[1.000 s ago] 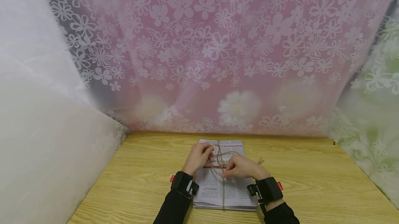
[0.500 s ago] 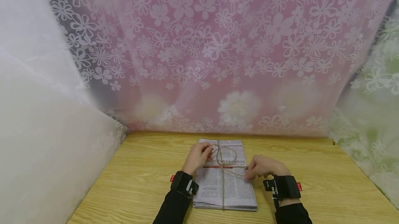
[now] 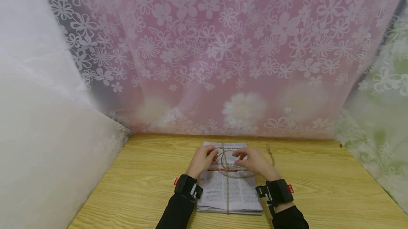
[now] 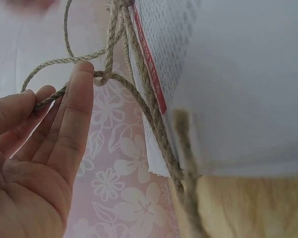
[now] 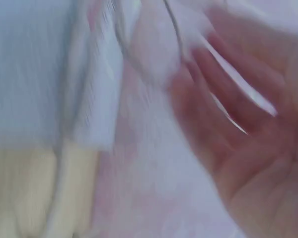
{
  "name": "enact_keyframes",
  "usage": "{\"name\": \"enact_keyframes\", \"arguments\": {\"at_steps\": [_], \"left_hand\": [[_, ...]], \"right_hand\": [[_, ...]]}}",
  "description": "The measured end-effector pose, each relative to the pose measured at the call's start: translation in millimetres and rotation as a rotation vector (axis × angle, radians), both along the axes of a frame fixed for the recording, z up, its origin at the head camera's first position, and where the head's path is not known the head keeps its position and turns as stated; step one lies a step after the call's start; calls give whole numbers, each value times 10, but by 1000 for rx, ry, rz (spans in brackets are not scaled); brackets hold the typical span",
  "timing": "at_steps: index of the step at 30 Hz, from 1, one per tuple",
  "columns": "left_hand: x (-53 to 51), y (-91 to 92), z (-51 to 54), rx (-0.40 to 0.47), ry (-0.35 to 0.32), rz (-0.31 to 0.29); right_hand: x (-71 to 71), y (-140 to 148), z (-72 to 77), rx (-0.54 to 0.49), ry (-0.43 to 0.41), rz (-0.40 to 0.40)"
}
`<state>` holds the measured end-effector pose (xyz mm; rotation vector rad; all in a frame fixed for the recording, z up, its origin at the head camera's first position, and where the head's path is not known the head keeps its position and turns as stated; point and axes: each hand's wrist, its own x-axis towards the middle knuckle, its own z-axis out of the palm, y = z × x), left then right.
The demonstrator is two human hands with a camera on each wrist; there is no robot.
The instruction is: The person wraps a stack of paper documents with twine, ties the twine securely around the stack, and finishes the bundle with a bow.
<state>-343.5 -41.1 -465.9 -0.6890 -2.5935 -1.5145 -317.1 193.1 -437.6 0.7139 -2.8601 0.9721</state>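
Observation:
A stack of folded newspapers [image 3: 213, 190] lies on the table with twine [image 3: 227, 195] running lengthwise and crosswise over it. Loose loops of the twine rise above the crossing. At the stack's upper left, my left hand [image 3: 200, 160] pinches one strand; the left wrist view shows this twine [image 4: 49, 97] between thumb and forefinger, the other fingers fairly straight. My right hand [image 3: 254, 161] is over the stack's right half beside the loop, thumb and fingers apart. Its wrist view is blurred: fingers [image 5: 188, 104] lie close to a strand, whether touching I cannot tell.
A frayed, knotted twine end [image 3: 268, 149] lies on the wooden table [image 3: 306, 172] right of the stack. Behind stands a pink flowered curtain [image 3: 204, 62], with a white sheet [image 3: 47, 144] at left and a green flowered one [image 3: 379, 133] at right.
My right hand pulled a strand out to the right edge, then let it go and came back left and up toward the loop. The left hand stays in place, pinching the twine.

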Motion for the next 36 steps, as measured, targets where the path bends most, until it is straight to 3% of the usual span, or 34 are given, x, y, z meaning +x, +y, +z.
{"name": "enact_keyframes", "arguments": {"at_steps": [4,13,17,23,30,36], "left_hand": [[7,3,10,-1,4,-7],[15,27,25,-14,-6,-3],[11,36,41,-15,-5,-2],[1,33,21,-39,25,4],[-16,21,-16,-29,17,-3],[-13,22,-19,-38,18,8]], "right_hand": [[-10,-257,-104,50,55,-7],[59,-403,-224,152,-130,-99],[93,-405,-210,169,-174,-36],[92,-407,-229,128,-91,87],[105,-457,-259,179,-42,92],[57,-291,-192,114,-126,214]]}}
